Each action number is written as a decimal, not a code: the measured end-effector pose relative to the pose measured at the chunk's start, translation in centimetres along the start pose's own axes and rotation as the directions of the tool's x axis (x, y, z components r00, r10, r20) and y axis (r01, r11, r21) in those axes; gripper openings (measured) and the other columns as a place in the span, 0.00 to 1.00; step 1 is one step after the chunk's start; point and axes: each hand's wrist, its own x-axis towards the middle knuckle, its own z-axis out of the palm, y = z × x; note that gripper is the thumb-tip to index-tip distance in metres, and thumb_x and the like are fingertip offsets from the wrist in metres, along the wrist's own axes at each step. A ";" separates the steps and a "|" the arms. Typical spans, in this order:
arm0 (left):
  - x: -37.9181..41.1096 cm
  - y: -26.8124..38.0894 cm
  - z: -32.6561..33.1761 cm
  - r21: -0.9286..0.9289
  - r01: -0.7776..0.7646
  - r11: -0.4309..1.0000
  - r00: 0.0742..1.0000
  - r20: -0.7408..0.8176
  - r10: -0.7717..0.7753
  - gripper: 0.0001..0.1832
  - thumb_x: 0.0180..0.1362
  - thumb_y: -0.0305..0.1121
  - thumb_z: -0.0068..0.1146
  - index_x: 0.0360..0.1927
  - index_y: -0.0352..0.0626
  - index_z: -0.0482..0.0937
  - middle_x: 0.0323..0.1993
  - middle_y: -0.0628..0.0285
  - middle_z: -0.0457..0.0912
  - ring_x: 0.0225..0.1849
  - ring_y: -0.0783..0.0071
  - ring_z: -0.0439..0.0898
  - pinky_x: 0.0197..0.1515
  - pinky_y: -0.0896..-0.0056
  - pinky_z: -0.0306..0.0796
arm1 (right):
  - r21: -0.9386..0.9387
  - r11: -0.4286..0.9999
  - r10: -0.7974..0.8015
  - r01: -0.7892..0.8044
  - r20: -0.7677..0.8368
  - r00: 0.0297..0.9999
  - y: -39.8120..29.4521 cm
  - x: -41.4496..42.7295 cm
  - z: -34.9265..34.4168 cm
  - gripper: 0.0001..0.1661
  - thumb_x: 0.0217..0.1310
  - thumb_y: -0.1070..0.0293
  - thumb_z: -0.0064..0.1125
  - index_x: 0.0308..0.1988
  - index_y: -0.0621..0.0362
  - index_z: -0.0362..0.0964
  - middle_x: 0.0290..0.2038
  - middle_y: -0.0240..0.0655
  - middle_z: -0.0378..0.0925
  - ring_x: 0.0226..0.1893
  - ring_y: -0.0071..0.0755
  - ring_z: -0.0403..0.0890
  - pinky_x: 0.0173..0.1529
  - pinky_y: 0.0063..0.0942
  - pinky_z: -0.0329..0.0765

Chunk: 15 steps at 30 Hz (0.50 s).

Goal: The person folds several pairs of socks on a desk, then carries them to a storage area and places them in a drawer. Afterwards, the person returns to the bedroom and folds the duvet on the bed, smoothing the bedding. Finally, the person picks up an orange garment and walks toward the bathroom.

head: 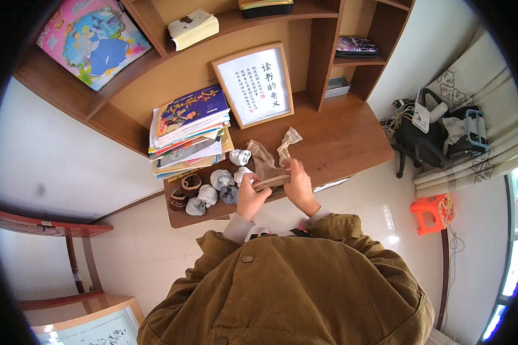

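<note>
Both my hands grip the band of a brown stocking [265, 166] at the front edge of the wooden desk [341, 133]. My left hand [251, 197] has its thumb and fingers on the band's left end. The right end is held by my right hand [300, 185]. The stocking's legs trail away over the desktop; a paler beige piece [288, 142], perhaps its foot, lies beyond my right hand. Left of my hands sit several rolled socks: white ones [240, 157], a grey-blue one [229, 195] and dark brown ones [191, 184].
A tall stack of books [190, 133] and a framed page of writing [257, 86] stand behind the socks. Shelves [267, 19] rise at the desk's back. To the right are a loaded black office chair [431, 138] and an orange plastic stool [431, 214].
</note>
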 end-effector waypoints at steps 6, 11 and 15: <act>1.6 -2.7 -0.6 -0.396 0.144 0.907 0.987 -0.007 -0.160 0.18 0.45 0.25 0.52 0.42 0.39 0.65 0.30 0.62 0.75 0.31 0.73 0.74 0.33 0.73 0.66 | 0.557 0.738 0.096 -0.382 0.473 0.876 -1.6 -0.7 0.8 0.13 0.44 0.78 0.49 0.36 0.65 0.66 0.35 0.35 0.73 0.35 0.25 0.73 0.38 0.24 0.69; -1.3 4.0 -1.4 -0.459 0.280 0.843 0.918 0.385 -0.095 0.10 0.47 0.28 0.53 0.33 0.38 0.70 0.31 0.64 0.74 0.36 0.76 0.72 0.40 0.76 0.65 | -0.106 0.981 0.172 -0.164 0.067 0.983 -0.4 0.4 0.1 0.14 0.40 0.72 0.53 0.34 0.59 0.68 0.23 0.46 0.72 0.26 0.39 0.74 0.32 0.30 0.70; 0.4 0.4 -0.6 0.257 0.101 0.961 0.995 -0.046 -0.093 0.17 0.43 0.30 0.56 0.38 0.41 0.66 0.30 0.56 0.74 0.32 0.66 0.74 0.35 0.69 0.66 | 0.292 0.942 0.103 -0.166 0.218 0.971 3.4 -0.4 2.9 0.15 0.43 0.78 0.48 0.37 0.60 0.70 0.24 0.37 0.74 0.27 0.24 0.72 0.32 0.23 0.69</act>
